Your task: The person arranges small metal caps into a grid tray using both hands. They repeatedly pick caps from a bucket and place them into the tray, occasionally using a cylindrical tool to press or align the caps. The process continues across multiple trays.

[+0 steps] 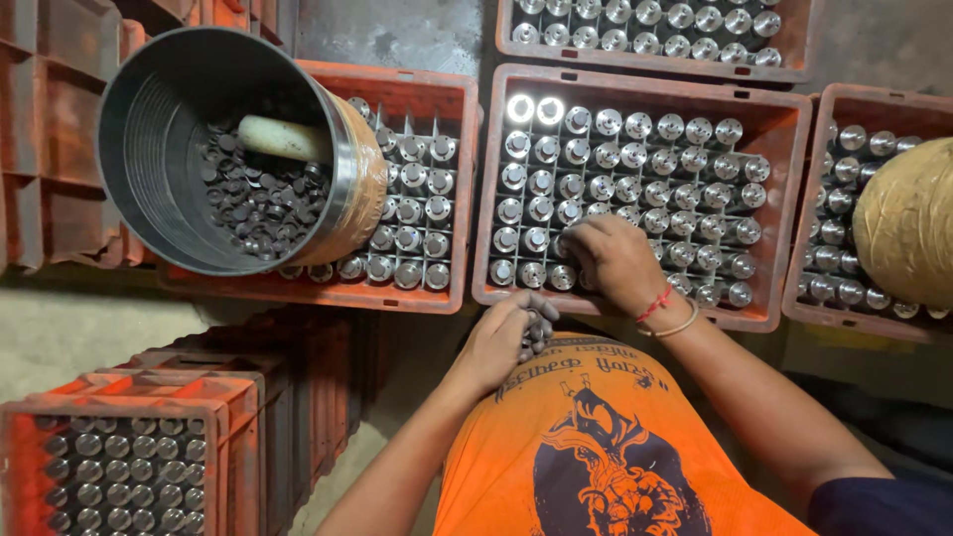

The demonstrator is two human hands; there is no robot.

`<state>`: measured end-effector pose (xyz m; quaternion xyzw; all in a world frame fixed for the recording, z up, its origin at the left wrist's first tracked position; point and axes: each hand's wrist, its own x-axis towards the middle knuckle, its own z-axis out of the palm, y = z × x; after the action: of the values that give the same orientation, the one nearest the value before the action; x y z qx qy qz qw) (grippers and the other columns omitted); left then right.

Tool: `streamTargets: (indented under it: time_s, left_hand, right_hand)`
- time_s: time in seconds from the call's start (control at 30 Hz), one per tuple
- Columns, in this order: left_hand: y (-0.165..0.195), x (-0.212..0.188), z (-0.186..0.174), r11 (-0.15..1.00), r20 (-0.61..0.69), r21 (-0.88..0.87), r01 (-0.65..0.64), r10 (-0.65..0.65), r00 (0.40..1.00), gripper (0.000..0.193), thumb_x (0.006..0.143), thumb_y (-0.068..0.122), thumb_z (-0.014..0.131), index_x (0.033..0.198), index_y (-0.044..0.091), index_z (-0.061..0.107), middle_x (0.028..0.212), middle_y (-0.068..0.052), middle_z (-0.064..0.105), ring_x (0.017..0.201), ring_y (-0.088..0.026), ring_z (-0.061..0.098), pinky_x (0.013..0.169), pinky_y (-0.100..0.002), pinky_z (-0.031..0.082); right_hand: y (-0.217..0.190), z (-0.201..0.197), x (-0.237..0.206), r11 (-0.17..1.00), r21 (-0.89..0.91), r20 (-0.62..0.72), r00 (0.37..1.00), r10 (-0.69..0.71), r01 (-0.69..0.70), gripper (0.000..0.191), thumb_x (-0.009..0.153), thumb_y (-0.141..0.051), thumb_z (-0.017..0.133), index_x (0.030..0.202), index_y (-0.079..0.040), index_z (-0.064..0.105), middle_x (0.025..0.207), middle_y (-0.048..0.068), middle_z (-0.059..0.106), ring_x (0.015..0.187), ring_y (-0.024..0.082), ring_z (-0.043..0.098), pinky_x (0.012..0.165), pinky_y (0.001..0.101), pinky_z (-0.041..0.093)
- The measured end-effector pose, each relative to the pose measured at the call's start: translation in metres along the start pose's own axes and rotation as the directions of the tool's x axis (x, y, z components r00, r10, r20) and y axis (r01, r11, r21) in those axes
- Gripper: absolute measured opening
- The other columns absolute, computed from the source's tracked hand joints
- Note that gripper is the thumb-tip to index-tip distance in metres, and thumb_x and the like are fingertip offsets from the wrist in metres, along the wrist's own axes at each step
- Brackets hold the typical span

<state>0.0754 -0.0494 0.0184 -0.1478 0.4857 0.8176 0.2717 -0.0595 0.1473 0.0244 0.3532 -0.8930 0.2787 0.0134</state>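
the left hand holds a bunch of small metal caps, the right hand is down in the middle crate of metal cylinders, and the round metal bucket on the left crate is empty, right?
Not quite: the bucket is not empty. The head view shows a heap of small dark metal caps inside it, with a pale handle lying on them. The rest holds: the left hand holds small caps, and the right hand is in the middle crate of cylinders.

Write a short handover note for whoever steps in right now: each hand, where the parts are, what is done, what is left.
Left hand: closed around a handful of small dark metal caps, held over the lap.
Right hand: fingertips on the near rows of the middle red crate, among upright silver cylinders.
Supply: steel bucket of loose caps, tilted on the left crate, a pale handle lying in it.
Done: cannot tell from this view which cylinders are capped.
Left: two cylinders at the far left corner look open and bright inside.
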Motion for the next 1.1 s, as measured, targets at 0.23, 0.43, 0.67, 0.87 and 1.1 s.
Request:
streamTargets:
  time_s: [0.23,0.43,0.67,0.87,1.1]
  left_hand:
    - [-0.003,-0.008,0.006,0.999,-0.069,0.025,-0.021,0.023,0.997,0.017,0.107,0.014,0.047,0.109,0.005,0.06,0.083,0.001,0.059,0.068,-0.005,0.052,0.06,-0.021,0.046]
    - [0.016,-0.03,0.022,0.902,-0.132,0.424,-0.085,0.155,0.979,0.021,0.101,0.022,0.062,0.093,0.002,0.064,0.078,-0.003,0.069,0.074,-0.008,0.066,0.067,-0.026,0.056]
    - [0.043,-0.038,0.032,0.647,0.033,0.721,-0.246,0.323,0.946,0.019,0.095,0.017,0.067,0.091,-0.001,0.068,0.08,-0.015,0.069,0.073,-0.029,0.068,0.066,-0.038,0.052]
    - [0.051,-0.036,0.02,0.666,0.107,0.688,-0.286,0.297,0.949,0.014,0.092,0.015,0.066,0.095,0.001,0.069,0.081,-0.011,0.071,0.074,-0.023,0.068,0.068,-0.036,0.053]
    - [0.019,-0.012,0.014,0.844,-0.142,0.525,-0.113,0.217,0.966,0.016,0.092,0.018,0.072,0.095,0.003,0.067,0.074,-0.001,0.063,0.068,-0.009,0.056,0.062,-0.029,0.048]
  right_hand:
    - [-0.005,-0.013,-0.002,0.942,0.283,-0.009,0.982,0.189,-0.178,0.014,0.089,-0.015,0.078,0.101,-0.007,0.074,0.095,0.01,0.076,0.083,0.027,0.075,0.074,0.0342,0.059]
    - [0.002,-0.036,0.026,0.889,0.34,0.194,0.948,0.254,-0.307,0.032,0.087,-0.017,0.079,0.117,-0.008,0.073,0.091,0.011,0.076,0.08,0.027,0.074,0.073,0.0352,0.058]
    - [0.038,-0.11,-0.008,0.957,-0.056,-0.256,0.93,0.262,-0.285,0.021,0.089,-0.015,0.082,0.104,-0.002,0.074,0.096,0.014,0.074,0.085,0.029,0.07,0.076,0.0381,0.055]
    - [0.121,-0.211,-0.077,0.48,-0.376,-0.539,0.609,0.582,-0.792,0.024,0.087,-0.015,0.083,0.106,-0.003,0.075,0.099,0.013,0.074,0.088,0.026,0.07,0.079,0.0365,0.055]
    - [0.095,-0.19,-0.091,0.477,-0.448,-0.543,0.654,0.528,-0.756,0.028,0.084,-0.015,0.083,0.109,-0.004,0.075,0.103,0.011,0.074,0.091,0.022,0.069,0.083,0.0346,0.055]
